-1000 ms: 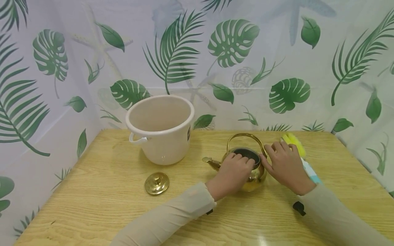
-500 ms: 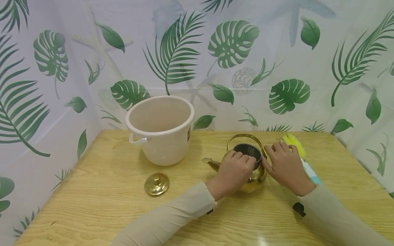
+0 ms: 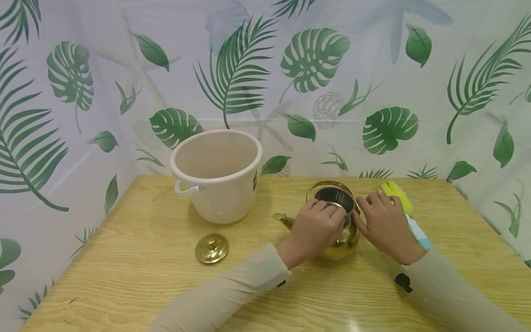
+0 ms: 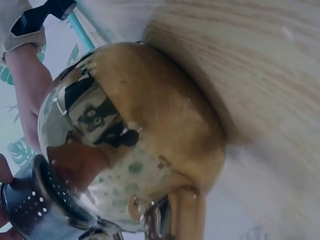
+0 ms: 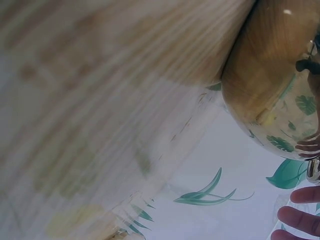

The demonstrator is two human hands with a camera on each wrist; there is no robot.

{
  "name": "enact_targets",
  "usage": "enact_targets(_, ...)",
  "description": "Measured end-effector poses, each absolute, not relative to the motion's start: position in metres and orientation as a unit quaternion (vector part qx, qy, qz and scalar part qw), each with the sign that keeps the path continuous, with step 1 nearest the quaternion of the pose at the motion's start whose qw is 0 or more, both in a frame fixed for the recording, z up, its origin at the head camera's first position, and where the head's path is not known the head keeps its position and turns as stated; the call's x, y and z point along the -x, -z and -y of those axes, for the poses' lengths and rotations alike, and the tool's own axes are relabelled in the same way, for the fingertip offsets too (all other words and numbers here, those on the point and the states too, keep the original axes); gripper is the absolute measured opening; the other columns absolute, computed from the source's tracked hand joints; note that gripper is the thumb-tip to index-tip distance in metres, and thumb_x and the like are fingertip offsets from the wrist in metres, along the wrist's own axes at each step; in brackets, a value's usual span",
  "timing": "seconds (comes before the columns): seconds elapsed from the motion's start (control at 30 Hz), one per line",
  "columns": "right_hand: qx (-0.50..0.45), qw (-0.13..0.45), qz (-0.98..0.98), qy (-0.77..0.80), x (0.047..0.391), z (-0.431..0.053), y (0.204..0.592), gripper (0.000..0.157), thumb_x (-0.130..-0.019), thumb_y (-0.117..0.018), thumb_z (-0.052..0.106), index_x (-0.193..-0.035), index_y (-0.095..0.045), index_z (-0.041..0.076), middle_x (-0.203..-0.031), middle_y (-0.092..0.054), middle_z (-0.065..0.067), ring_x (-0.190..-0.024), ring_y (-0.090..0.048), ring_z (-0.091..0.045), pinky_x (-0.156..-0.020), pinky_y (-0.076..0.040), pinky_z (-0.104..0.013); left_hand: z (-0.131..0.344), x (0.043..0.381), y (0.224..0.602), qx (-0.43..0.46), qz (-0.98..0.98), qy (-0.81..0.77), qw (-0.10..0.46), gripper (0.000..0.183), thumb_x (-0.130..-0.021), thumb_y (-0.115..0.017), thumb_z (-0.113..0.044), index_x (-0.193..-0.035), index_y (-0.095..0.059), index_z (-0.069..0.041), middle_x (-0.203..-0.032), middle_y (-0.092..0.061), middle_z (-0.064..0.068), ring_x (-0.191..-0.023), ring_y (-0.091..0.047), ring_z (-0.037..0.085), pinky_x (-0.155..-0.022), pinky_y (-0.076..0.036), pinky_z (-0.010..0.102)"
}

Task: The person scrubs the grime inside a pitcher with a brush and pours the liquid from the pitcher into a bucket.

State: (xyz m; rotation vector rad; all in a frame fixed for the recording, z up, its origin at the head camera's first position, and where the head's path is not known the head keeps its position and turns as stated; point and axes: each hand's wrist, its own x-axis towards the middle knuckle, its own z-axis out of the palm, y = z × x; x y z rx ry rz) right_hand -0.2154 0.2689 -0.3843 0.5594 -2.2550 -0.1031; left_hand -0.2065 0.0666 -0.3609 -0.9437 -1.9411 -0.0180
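Note:
A shiny gold teapot point(image 3: 338, 251) stands on the wooden table, its spout toward the left. My left hand point(image 3: 317, 226) pinches the rim of a perforated metal strainer basket point(image 3: 338, 197), which is tilted and partly raised out of the pot's mouth. In the left wrist view, the strainer point(image 4: 37, 202) shows its holes beside the pot's rounded body point(image 4: 150, 115). On the right side, my right hand point(image 3: 383, 223) holds the base of the arched handle point(image 3: 332, 183) between thumb and fingers. Its fingertips point(image 5: 300, 217) show at the edge of the right wrist view.
A white bucket point(image 3: 224, 198) with a carrying handle stands at the back left. In front of it lies the gold lid point(image 3: 212, 248). A brush with yellow bristles point(image 3: 396, 193) and a white-and-teal handle lies behind my right hand. A leaf-patterned curtain point(image 3: 315, 138) borders the table.
The strainer has risen and tilted in the pot's mouth, showing more of its perforated inside. My left hand has lifted slightly with it. My right hand has stayed at the handle.

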Motion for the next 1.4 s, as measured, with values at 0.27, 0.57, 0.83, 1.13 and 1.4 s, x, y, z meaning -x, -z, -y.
enact_targets(0.27,-0.220,0.403,0.888,0.039,0.217,-0.269,0.386,0.065,-0.099,-0.015,0.048,-0.091,-0.058,0.000,-0.075,-0.055,-0.016,-0.073,-0.054,-0.035,-0.063,-0.043,-0.052,-0.054,0.206,0.354,0.386,0.793,0.012,0.470,0.009,-0.086,-0.059,-0.028,-0.086,-0.066,-0.022,-0.080,-0.071,-0.012,-0.071,-0.064,0.006,-0.073,-0.049,0.022)
enact_targets(0.57,-0.220,0.400,0.889,0.039,0.217,-0.270,0.388,0.065,-0.099,-0.014,0.048,-0.092,-0.058,0.001,-0.076,-0.055,-0.016,-0.074,-0.054,-0.035,-0.064,-0.043,-0.052,-0.044,0.201,0.346,0.398,0.786,0.030,0.472,0.010,-0.087,-0.059,-0.026,-0.086,-0.066,-0.020,-0.079,-0.071,-0.010,-0.070,-0.064,0.008,-0.072,-0.049,0.023)
enact_targets(0.83,-0.223,0.405,0.886,0.039,0.218,-0.270,0.387,0.061,-0.099,-0.018,0.046,-0.092,-0.058,0.000,-0.077,-0.057,-0.017,-0.075,-0.055,-0.037,-0.063,-0.043,-0.051,-0.032,0.195,0.338,0.400,0.780,0.034,0.479,0.008,-0.085,-0.060,-0.023,-0.086,-0.068,-0.020,-0.079,-0.072,-0.009,-0.068,-0.063,0.008,-0.073,-0.050,0.023)
enact_targets(1.13,-0.222,0.401,0.888,0.036,0.218,-0.270,0.387,0.063,-0.098,-0.017,0.046,-0.093,-0.059,0.000,-0.078,-0.058,-0.018,-0.076,-0.055,-0.037,-0.064,-0.044,-0.052,-0.008,0.194,0.339,0.392,0.766,0.036,0.508,0.006,-0.079,-0.058,-0.019,-0.075,-0.062,-0.018,-0.069,-0.067,-0.010,-0.064,-0.060,0.009,-0.072,-0.049,0.025)
enact_targets(1.4,-0.226,0.402,0.887,0.041,0.218,-0.270,0.387,0.061,-0.099,-0.019,0.045,-0.094,-0.059,0.000,-0.078,-0.058,-0.018,-0.076,-0.055,-0.037,-0.063,-0.044,-0.051,0.021,0.193,0.339,0.379,0.773,0.040,0.507,0.002,-0.074,-0.065,-0.015,-0.074,-0.063,-0.016,-0.068,-0.067,-0.008,-0.061,-0.058,0.010,-0.070,-0.049,0.026)
